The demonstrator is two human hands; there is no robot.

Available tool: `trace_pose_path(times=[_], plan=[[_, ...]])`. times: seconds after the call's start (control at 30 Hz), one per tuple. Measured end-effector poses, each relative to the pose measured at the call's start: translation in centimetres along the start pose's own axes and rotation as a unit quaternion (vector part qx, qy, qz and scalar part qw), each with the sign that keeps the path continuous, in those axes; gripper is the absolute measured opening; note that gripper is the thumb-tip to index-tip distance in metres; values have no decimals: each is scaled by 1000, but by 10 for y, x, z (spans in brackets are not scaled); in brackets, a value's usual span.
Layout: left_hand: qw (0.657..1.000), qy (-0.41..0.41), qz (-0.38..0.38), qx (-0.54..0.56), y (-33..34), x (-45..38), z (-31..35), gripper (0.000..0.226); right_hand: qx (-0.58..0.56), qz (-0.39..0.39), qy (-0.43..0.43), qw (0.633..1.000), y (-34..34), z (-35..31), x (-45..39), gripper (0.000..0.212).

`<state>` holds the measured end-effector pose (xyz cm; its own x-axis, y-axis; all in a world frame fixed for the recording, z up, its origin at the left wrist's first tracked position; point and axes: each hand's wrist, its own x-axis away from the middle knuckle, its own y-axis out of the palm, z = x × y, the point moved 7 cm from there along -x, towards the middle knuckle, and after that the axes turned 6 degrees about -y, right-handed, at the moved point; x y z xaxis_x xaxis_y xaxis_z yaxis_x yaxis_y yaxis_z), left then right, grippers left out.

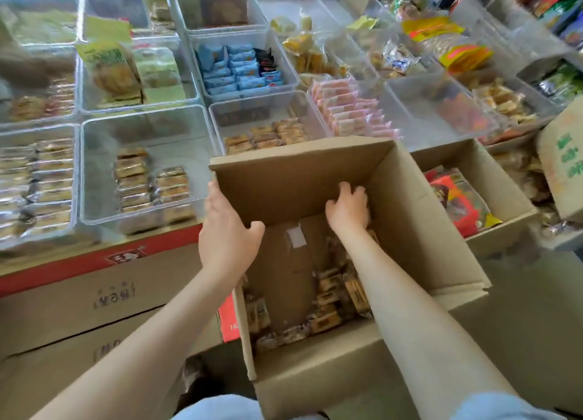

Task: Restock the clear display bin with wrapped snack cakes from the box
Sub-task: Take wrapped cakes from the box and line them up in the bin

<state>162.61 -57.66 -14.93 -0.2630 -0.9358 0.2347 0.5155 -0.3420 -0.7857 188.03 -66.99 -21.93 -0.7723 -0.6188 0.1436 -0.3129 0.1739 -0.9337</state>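
Note:
An open cardboard box [410,205] stands in front of me, with wrapped snack cakes [328,299] in brown wrappers scattered over its bottom. My left hand [227,230] grips the box's left wall, thumb inside and fingers outside. My right hand [348,206] reaches deep into the far right of the box. Its fingers curl down over wrapped cakes, of which only an edge shows beside the wrist. Just behind the box is a clear display bin [310,113] with a low layer of similar brown cakes [268,137].
Several clear bins of other wrapped snacks cover the counter: a partly filled bin [94,154] at left, blue packets [233,69], pink packets [353,113]. A second open carton [492,170] with red packets sits right of the box. Stacked cardboard cases [79,296] stand at lower left.

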Motion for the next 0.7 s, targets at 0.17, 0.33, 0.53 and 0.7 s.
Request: trace_pose_path(times=[0.17,0.33,0.53,0.7], plan=[[999,-14,28,-44,0,1,6,100,23,-143,89,985,40,57,-24,73],[996,-22,41,-70,1,-1,6,99,-36,-93,27,995,35,45,-22,62],[998,-7,53,-37,-4,3,3,95,-420,-309,-38,852,20,-43,16,33],[992,101,45,59,-10,12,9,95,-601,-419,-88,674,-16,-103,65,38]])
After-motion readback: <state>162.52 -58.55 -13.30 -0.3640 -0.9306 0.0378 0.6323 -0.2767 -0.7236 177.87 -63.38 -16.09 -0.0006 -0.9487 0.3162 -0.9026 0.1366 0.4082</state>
